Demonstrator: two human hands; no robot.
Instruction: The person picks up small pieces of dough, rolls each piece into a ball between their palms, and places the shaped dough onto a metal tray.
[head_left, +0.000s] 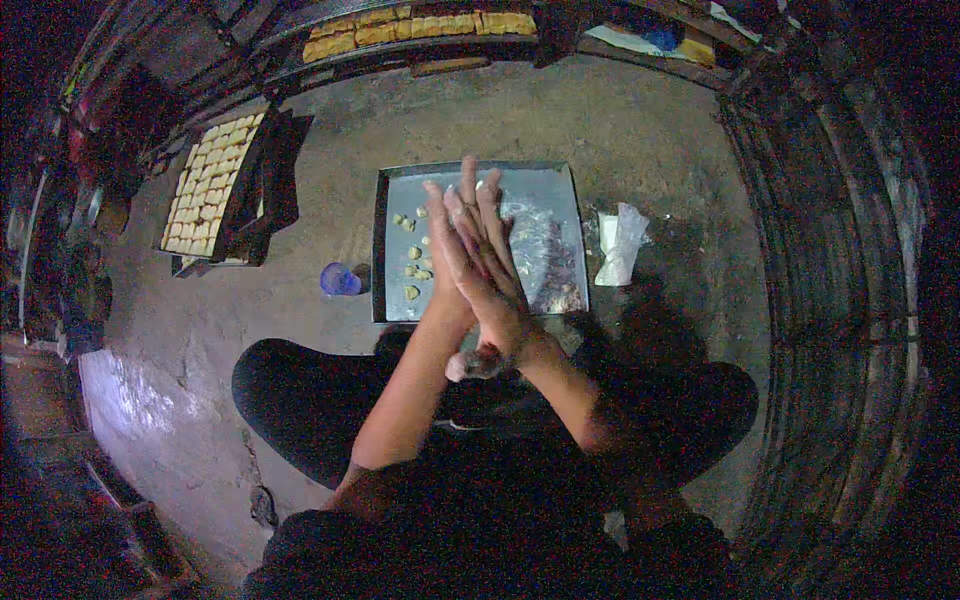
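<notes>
My left hand (448, 259) and my right hand (495, 292) are pressed palm to palm above a metal baking tray (480, 166), fingers stretched away from me. Whether anything lies between the palms is hidden. Below the wrists a whitish, rounded form shows, too blurred to name. Several small lumps of dough (412, 292) lie on the tray's left part. White flour (532, 244) is spread over its right part. The hands cover the tray's middle.
A blue cup (337, 279) stands left of the tray, and a plastic bag of white powder (619, 246) lies right of it. Further left, a tray of baked pieces (212, 180) rests on other trays. Bread loaves (442, 28) sit on a rack beyond. My folded legs flank the near side.
</notes>
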